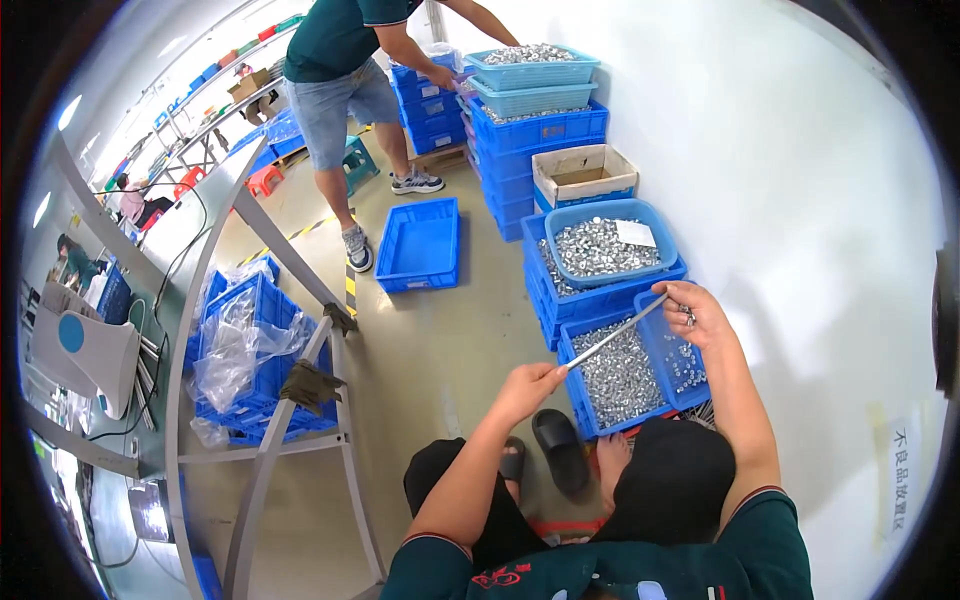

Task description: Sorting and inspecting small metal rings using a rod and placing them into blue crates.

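A thin, pale rod (612, 338) stretches slantwise between my two hands, above a blue crate (580, 412) full of small shiny metal parts (618, 378). My left hand (530, 392) pinches its lower end. At the upper end my right hand (696, 312) grips it between thumb and finger, and a few small metal pieces (688, 316) show among the curled fingers. Beneath the right hand, a blue basket (652, 322) with a scatter of metal parts rests over the crate's right side. The exact kind of the metal parts is too small to tell.
Beyond the crate, a light blue basket (664, 262) heaped with metal parts sits on another crate. A cardboard box (610, 160) and stacked bins (540, 170) line the wall. A blue tray (418, 284) lies near a standing co-worker (345, 90). A metal-framed bench (262, 450) stands left.
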A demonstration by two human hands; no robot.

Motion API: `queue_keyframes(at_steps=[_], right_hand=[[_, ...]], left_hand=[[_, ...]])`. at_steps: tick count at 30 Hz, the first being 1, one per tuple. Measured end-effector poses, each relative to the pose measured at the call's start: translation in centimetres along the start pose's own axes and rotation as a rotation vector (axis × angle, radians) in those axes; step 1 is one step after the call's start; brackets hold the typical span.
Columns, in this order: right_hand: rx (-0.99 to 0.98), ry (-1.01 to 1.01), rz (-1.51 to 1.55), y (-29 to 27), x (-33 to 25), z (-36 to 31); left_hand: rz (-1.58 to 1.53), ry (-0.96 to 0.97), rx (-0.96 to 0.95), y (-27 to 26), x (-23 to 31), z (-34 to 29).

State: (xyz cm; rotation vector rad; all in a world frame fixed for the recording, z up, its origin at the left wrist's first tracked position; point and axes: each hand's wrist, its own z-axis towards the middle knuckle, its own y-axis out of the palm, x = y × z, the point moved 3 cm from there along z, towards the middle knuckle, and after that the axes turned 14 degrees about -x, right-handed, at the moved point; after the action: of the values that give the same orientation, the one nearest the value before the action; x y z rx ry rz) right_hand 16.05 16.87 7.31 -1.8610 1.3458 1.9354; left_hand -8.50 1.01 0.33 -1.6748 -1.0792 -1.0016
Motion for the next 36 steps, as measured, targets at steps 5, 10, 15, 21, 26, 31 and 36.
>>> queue_keyframes(at_steps=[5, 10, 15, 21, 26, 31, 36], right_hand=[[-0.122, 0.078, -0.17, 0.4, -0.5, -0.7], [-0.024, -0.049, -0.147, 2.7, 0.4, 0.8], [-0.125, 0.249, -0.24, 4.2, 4.7, 3.2], [0.029, 0.388, 0.36, 0.0, 7.3, 3.5], [0.234, 0.357, 0.373, -3.0, 8.5, 3.6], [0.201, 0.158, 0.278, -0.6, 4.9, 2.5], [0.266, 0.142, 0.145, -1.8, 4.6, 1.5]], left_hand=[[0.02, 0.005, -0.021, -0.9, 0.1, -0.5], [-0.038, 0.049, 0.011, -1.0, 0.1, -0.4], [-0.182, 0.08, 0.074, 1.1, -0.4, 1.7], [-0.361, 0.063, 0.095, 0.7, -0.1, 1.9], [-0.396, 0.038, 0.088, 0.2, -0.3, 1.0], [-0.368, 0.058, 0.076, 0.4, -0.6, 1.1], [-0.286, 0.017, 0.056, 1.0, -1.0, 0.8]])
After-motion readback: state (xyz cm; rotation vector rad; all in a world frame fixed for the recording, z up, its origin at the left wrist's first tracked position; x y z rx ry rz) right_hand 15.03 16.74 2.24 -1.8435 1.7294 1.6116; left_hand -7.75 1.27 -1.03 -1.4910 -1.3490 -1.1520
